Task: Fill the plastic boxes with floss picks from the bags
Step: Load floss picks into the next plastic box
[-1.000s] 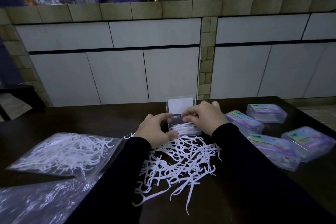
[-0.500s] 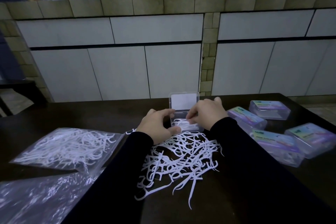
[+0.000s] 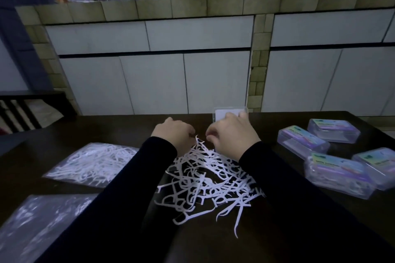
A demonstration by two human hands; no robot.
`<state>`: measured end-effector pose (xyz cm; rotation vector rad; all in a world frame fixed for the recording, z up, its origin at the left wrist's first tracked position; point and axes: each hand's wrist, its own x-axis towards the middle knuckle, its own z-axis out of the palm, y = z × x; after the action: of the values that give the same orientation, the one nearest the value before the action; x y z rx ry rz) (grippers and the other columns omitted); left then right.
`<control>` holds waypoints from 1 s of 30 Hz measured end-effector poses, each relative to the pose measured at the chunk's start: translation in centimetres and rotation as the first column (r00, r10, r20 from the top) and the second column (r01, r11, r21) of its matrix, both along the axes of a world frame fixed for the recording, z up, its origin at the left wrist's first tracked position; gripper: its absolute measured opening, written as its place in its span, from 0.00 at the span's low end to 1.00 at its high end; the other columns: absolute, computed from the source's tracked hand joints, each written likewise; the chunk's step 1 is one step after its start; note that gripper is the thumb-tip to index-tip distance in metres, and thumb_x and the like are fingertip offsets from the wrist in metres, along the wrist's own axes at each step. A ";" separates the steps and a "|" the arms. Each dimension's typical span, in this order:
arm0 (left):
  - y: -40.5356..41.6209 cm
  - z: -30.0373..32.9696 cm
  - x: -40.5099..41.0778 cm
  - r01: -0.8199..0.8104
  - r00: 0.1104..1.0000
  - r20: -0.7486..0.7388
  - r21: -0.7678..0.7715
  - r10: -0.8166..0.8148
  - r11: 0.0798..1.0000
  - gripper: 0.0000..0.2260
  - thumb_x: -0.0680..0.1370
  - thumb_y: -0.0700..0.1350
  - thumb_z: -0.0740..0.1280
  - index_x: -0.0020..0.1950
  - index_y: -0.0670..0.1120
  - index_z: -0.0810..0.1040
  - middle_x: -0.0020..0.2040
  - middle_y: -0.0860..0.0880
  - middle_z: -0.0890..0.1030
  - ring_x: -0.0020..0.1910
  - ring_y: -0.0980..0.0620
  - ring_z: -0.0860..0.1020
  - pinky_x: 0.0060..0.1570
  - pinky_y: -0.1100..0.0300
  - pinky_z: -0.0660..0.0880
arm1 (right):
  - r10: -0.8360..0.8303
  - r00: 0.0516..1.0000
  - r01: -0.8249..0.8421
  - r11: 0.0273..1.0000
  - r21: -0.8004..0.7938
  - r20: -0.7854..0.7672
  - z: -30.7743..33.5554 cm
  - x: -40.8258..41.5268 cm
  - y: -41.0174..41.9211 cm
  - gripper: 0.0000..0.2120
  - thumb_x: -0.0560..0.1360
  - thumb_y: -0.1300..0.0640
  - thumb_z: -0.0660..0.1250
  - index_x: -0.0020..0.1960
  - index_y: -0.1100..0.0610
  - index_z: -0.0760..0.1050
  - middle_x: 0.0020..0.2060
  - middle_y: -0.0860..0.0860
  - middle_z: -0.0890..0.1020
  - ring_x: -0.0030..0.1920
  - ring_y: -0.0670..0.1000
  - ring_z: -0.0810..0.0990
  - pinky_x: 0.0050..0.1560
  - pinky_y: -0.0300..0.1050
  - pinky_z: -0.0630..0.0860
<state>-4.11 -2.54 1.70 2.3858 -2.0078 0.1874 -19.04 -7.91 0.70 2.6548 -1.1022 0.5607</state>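
Observation:
A loose pile of white floss picks (image 3: pixel 205 181) lies on the dark table (image 3: pixel 132 128) between my black sleeves. My left hand (image 3: pixel 173 134) is at the pile's far edge, its fingers curled down onto a few picks. My right hand (image 3: pixel 233 134) lies over the open clear plastic box, thumb curled at its left side. Only the box's raised lid (image 3: pixel 222 113) shows, and the box body is hidden. On the left lie a clear bag with floss picks (image 3: pixel 94 162) and a second clear bag (image 3: pixel 42 222).
Several closed, labelled plastic boxes (image 3: pixel 303 141) sit in a group at the right of the table. Behind the table's far edge is a tiled counter with white cabinet doors (image 3: pixel 215 83). A dark chair back (image 3: pixel 25 109) stands at the left.
My left hand has left the side of the open box and moved left to the far edge of the pile. My right hand now covers the box. The camera view has shifted.

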 end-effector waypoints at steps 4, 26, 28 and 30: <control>1.3 0.1 1.9 -0.035 0.999 -0.002 0.155 0.036 0.987 0.17 0.81 0.53 0.55 0.66 0.50 0.74 0.65 0.43 0.72 0.64 0.42 0.69 0.65 0.48 0.67 | 0.002 0.991 0.004 0.999 0.046 -0.133 -1.0 1.4 1.6 0.15 0.81 0.47 0.55 0.59 0.49 0.78 0.53 0.48 0.81 0.58 0.52 0.69 0.58 0.54 0.60; 5.2 -2.1 2.9 0.296 0.936 -0.225 0.085 -0.271 0.952 0.30 0.75 0.32 0.61 0.72 0.59 0.67 0.71 0.58 0.68 0.56 0.55 0.68 0.62 0.56 0.70 | -0.010 0.968 0.079 0.962 0.262 -0.253 -1.4 -0.3 2.6 0.25 0.74 0.33 0.59 0.66 0.42 0.73 0.63 0.48 0.76 0.65 0.53 0.68 0.65 0.54 0.61; 5.4 -2.4 2.5 0.312 0.938 -0.179 0.068 -0.296 0.948 0.27 0.77 0.35 0.62 0.71 0.60 0.68 0.70 0.59 0.69 0.53 0.57 0.65 0.63 0.60 0.66 | -0.022 0.967 0.097 0.952 0.289 -0.252 -1.6 -0.2 2.7 0.25 0.74 0.33 0.61 0.66 0.43 0.74 0.62 0.48 0.77 0.65 0.54 0.68 0.65 0.54 0.62; 5.4 -2.4 2.3 0.350 0.930 -0.124 0.014 -0.346 0.937 0.20 0.79 0.40 0.64 0.67 0.58 0.74 0.68 0.58 0.72 0.50 0.59 0.63 0.59 0.66 0.62 | -0.017 0.974 0.085 0.952 0.294 -0.226 -1.4 -0.4 2.8 0.22 0.74 0.36 0.63 0.64 0.44 0.75 0.61 0.46 0.78 0.64 0.53 0.70 0.66 0.54 0.62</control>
<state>-1.84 2.90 -0.67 1.9562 -2.3448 -0.0003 -19.41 -5.15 -0.68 2.8427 -1.2714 0.0830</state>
